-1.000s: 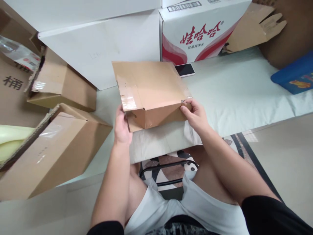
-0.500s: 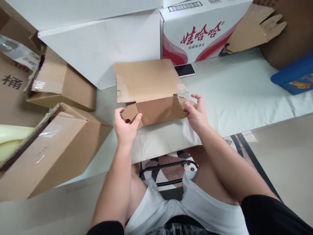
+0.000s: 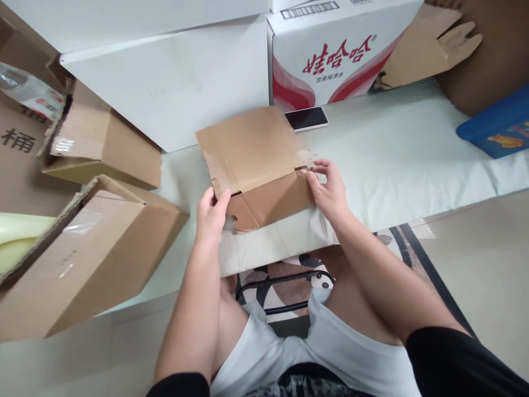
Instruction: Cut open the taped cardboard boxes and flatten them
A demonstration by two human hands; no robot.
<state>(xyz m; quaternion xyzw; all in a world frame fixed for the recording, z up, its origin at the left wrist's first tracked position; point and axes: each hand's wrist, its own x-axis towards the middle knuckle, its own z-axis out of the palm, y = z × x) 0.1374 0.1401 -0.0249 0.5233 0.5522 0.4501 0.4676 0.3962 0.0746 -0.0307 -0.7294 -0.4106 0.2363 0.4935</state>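
The left hand (image 3: pixel 211 215) grips the left corner of a creased cardboard piece (image 3: pixel 256 149), and the right hand (image 3: pixel 329 190) pinches its right end, near the worktop's (image 3: pixel 392 149) front edge. Beyond lies a phone (image 3: pixel 308 118), just before a red-and-white carton (image 3: pixel 334 63).

L hand (image 3: pixel 210 216) & R hand (image 3: pixel 329 192) fwd, apart; thumbs (image 3: pixel 225 199) ptg inward, fingers (image 3: pixel 322 163) bent.

Storeroom-like rm, white ctns (image 3: pixel 177 82) piled on tbl (image 3: pixel 397 149).
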